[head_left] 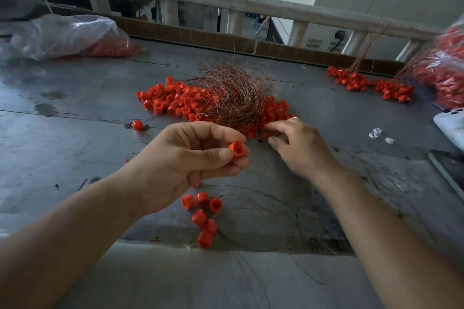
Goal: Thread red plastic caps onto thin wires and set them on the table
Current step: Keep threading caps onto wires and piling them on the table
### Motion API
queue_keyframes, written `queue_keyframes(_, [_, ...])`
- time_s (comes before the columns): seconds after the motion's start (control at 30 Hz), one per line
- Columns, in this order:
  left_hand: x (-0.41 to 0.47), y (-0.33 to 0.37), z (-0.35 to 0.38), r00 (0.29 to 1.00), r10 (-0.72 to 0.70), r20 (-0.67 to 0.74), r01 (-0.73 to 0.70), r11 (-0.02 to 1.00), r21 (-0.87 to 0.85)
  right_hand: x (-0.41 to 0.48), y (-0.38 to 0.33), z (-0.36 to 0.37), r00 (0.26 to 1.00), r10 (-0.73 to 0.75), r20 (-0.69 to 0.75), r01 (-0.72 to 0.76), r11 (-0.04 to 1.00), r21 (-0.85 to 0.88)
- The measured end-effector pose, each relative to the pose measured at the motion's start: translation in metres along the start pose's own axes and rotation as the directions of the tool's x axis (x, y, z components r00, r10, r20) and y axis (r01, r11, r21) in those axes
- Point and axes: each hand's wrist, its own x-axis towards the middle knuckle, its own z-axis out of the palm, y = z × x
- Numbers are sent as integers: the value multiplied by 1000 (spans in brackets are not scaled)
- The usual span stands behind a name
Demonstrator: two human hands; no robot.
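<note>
- Tabletop (pixel 75 148): a grey metal sheet fills the view, with stray strands trailing across its near part. Everything for this job lies on it.
- Left bag (pixel 65 35), far left: clear plastic, slumped on its side, and a heap of red caps shows through it.
- Right bag (pixel 447 70), at the far right edge: clear plastic again, stuffed with red caps. It's blurred, so I can't tell whether it's open.
- Wire bundle (pixel 233 93), centre: a coppery tangle of thin wires lying over the loose cap pile (pixel 173 100), which spreads out on both sides of it.
- Threaded bunches (pixel 369 83), far right: caps clustered on wires that fan upward, well apart from the hands.
- Right hand (pixel 301 148): it reaches into the near edge of the bundle, fingers bent down among wires and caps. Whether a strand is pinched, I can't tell. My read is that picking one wire is the step in hand. Best to tease out a single strand by its tip and draw it clear, so it drags no neighbours along.
- Left hand (pixel 185 158): up off the tabletop, thumb and fingers pinching one red cap.
- Near caps (pixel 203 216), just below the left hand: a handful lying with thin wires running off to the right. They look already threaded.
- Red cap (pixel 236 149): its open mouth is turned right, towards the other hand. Hold it steady at that angle with a light pinch, so the wire tip goes straight in and the cap doesn't pop loose.
</note>
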Motion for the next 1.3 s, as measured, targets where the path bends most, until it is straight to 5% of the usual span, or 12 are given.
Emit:
queue_keyframes(0.3, [1, -2, 1, 1000, -24, 1, 24, 999, 21, 2, 0, 4, 997, 18, -74, -16, 999, 31])
queue_keyframes(0.57, [2, -4, -3, 999, -12, 31, 11, 1000, 2, 0, 3, -3, 996, 42, 78, -48, 995, 83])
queue_keyframes(0.77, [3, -4, -6, 999, -16, 48, 15, 1000, 20, -4, 2, -11, 997, 41, 62, -50, 988, 144])
queue_keyframes(0.87, [3, -3, -3, 1000, -21, 15, 20, 999, 39, -7, -1, -24, 993, 113, 16, -109, 893, 437])
queue_keyframes(0.97, [3, -3, -2, 1000, -24, -3, 24, 999, 45, -15, -15, -36, 991, 117, 58, -121, 650, 750])
queue_keyframes(1.07, [2, -2, -1, 1000, -25, -8, 25, 999, 46, -25, -32, -41, 991, 16, 129, -122, 455, 882])
queue_keyframes(1.3, [3, -3, -2, 1000, -18, -25, 19, 998, 53, -33, -45, -38, 991, -48, 121, -88, 439, 894])
